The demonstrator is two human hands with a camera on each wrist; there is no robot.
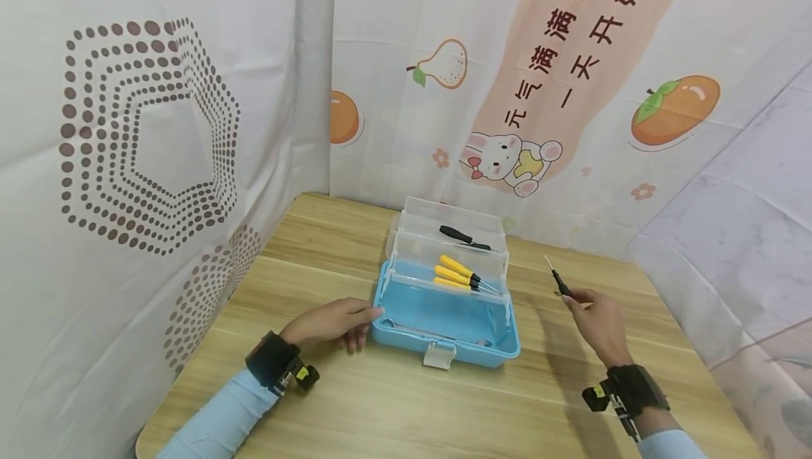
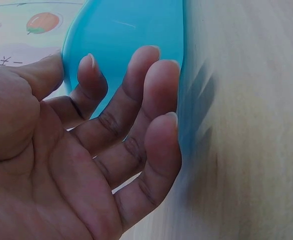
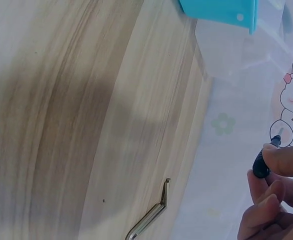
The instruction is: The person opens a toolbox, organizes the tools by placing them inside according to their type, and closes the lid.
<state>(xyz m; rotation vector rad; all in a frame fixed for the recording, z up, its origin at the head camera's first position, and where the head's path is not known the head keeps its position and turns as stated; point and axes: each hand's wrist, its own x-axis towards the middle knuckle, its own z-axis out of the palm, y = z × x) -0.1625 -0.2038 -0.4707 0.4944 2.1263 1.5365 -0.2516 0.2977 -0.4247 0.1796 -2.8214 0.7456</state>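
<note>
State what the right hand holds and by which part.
The right hand pinches a black-handled tool by the rear of its handle; the shaft is free.

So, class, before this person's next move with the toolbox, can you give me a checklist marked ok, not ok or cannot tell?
1. Clear trays raised above the blue toolbox: ok.
2. Left hand touching the blue toolbox: ok, thumb at the rim.
3. Right hand gripping the black-handled tool: ok.
4. Black-handled tool inside the blue toolbox: not ok, held to its right.
5. Tip shape of that tool: cannot tell, too small.
6. Yellow-handled screwdrivers in a tray: ok.
</note>
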